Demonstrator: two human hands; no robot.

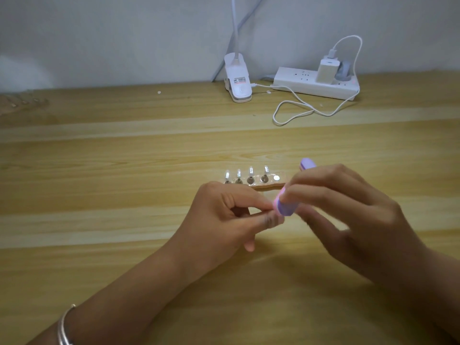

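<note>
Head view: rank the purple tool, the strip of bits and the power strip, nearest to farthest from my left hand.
1. purple tool, at the fingertips of the left hand, centre.
2. strip of bits, just beyond it.
3. power strip, far back on the right.

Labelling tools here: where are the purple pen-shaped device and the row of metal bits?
Purple pen-shaped plastic device (286, 208): head view, its near end.
Row of small metal bits (250, 180): head view, third bit's head.

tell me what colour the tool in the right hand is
Pale purple: the tool in the right hand, best seen in the head view.
</note>
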